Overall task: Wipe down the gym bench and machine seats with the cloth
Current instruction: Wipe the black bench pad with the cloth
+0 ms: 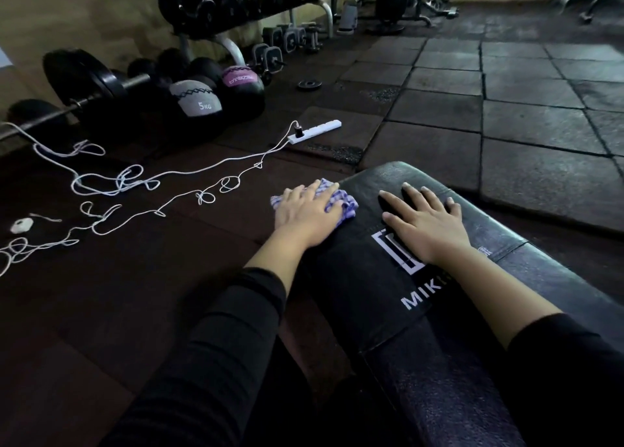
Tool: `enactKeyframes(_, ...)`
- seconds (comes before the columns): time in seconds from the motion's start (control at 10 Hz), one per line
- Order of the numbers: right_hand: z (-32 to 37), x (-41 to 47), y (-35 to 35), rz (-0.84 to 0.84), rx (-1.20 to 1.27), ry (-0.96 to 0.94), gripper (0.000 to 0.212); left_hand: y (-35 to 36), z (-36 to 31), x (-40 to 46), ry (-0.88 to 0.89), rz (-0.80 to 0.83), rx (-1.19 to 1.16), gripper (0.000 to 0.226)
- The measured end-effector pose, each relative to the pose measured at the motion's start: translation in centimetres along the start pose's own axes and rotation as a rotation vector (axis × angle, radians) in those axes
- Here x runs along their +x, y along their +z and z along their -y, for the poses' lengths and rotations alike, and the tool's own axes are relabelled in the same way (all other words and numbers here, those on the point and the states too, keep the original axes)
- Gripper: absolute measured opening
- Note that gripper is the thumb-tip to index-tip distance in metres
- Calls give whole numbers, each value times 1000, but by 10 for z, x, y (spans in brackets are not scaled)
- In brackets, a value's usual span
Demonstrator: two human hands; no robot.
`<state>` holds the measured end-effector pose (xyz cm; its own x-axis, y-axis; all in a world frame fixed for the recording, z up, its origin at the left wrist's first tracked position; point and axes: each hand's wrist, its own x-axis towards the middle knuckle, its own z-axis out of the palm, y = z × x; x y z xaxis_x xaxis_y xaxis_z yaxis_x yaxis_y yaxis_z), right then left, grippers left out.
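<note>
Black padded vinyl covers the gym bench (388, 278), and it has a white square logo and white letters printed on the top. The left hand (305, 215) presses a blue and white checked cloth (341, 202) on the left edge of the bench, close to its far end. Its fingers (297, 191) lie nearly straight and flat on the cloth, so the hand pushes it and does not grip it; part of the cloth shows beyond the hand toward the middle of the pad. The right hand (427, 222) rests flat on the top of the bench, just beside the cloth but apart from it, with spread straight fingers and nothing held. It covers one corner of the logo. Both arms have dark sleeves. On the floor left of the bench a white cord (141, 180) lies in loops and goes to a white power strip (314, 131). Behind it stand two medicine balls (216, 99) and a dumbbell rack (243, 4).
</note>
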<state>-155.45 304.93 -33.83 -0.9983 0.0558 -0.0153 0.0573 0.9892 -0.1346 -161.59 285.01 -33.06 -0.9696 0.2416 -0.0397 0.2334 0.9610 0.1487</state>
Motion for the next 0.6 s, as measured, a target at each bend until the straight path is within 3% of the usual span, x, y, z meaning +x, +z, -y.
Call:
enactKeyframes(0.2, -1, 0, -2, 5, 0, -7, 49, 17, 18, -52, 241, -83, -13, 57)
enactKeyframes(0.4, 3, -2, -2, 2, 6, 5, 49, 10, 41, -40, 42, 3, -192, 49)
enactKeyframes(0.5, 4, -2, -2, -5, 22, 14, 48, 5, 19, -23, 18, 8, -81, 52)
enactKeyframes(0.6, 4, -3, -2, -19, 35, 19, 48, 4, -15, -18, 108, 14, 34, 54)
